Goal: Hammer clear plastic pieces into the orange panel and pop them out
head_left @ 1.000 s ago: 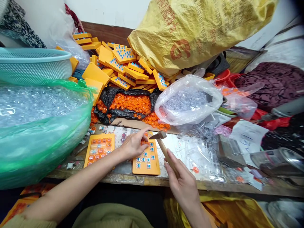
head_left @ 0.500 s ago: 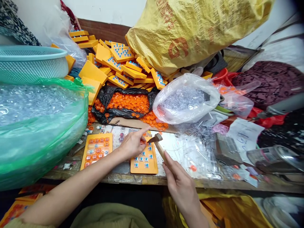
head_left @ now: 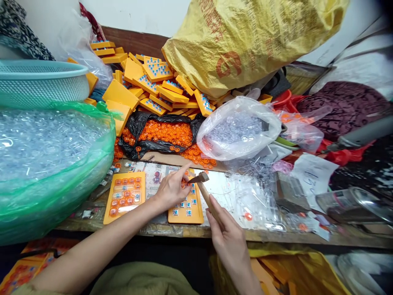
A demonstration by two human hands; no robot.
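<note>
Right hand [head_left: 229, 235] clamped on hammer [head_left: 205, 196], its head near the left hand [head_left: 172, 188]. Orange panel [head_left: 196, 216] lies partly beneath left hand; whether that hand grips anything cannot be determined.

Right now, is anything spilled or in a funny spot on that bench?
Yes, some look spilled: loose orange plastic caps lie outside the black plastic bag, by its right front corner, while many others sit inside. One orange piece also lies alone, right of the hammer.

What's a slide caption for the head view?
Right hand holding a hammer near the left hand, over a yellow-orange panel dotted with blue.
</note>
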